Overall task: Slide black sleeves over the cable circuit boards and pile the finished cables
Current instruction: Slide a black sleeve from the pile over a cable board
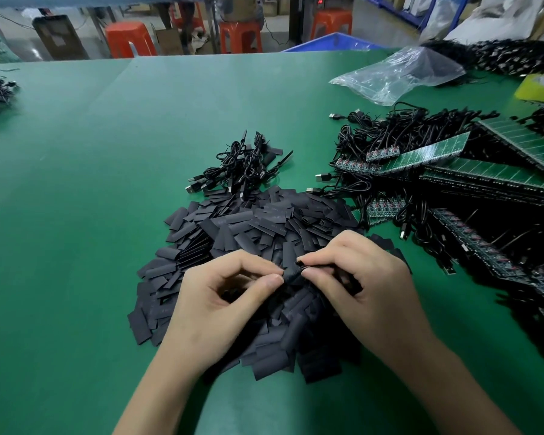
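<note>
Green table [107, 183], heap of sleeves [248, 227] mid-surface | I see left hand [220, 302] pinching one sleeve [287, 275], right hand [368, 284] pinching the cable board [300, 264] | board touching sleeve's right end, both lying roughly left-right; I'd feed leftward | finished cables [245, 164] beyond heap

Left hand [223, 296], right hand [361, 277] — both pinching, close together.
</note>
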Demonstrator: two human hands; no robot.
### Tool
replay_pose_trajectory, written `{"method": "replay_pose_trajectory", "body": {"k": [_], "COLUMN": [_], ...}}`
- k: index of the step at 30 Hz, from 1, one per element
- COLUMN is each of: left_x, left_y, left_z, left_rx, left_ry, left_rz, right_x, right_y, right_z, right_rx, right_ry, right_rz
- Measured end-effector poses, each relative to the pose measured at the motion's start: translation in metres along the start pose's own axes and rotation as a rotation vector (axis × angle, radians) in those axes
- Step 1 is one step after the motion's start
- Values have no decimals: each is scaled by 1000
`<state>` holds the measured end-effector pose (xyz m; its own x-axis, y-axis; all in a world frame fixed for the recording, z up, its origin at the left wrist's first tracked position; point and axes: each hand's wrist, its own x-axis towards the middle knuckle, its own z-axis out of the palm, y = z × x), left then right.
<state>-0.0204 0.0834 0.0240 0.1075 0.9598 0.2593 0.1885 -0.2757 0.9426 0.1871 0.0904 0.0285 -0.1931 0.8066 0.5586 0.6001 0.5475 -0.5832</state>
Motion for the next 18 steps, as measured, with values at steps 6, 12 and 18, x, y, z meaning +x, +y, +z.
{"method": "replay_pose_trajectory", "body": {"k": [6,12,18], "left_x": [1,0,-1], "left_y": [-5,-7,-8], "left_z": [2,5,8], "left_rx": [210,97,26], "left_ry": [-30,-21,-9], "left_rz": [109,25,-13], "right_x": [-1,-1,0], "right_y": [4,4,3], "right_z": [2,2,1], "right_rx": [-98,-31,74], "right_ry": [-54,-78,-94], "right_rz": [-92,-25,38]}}
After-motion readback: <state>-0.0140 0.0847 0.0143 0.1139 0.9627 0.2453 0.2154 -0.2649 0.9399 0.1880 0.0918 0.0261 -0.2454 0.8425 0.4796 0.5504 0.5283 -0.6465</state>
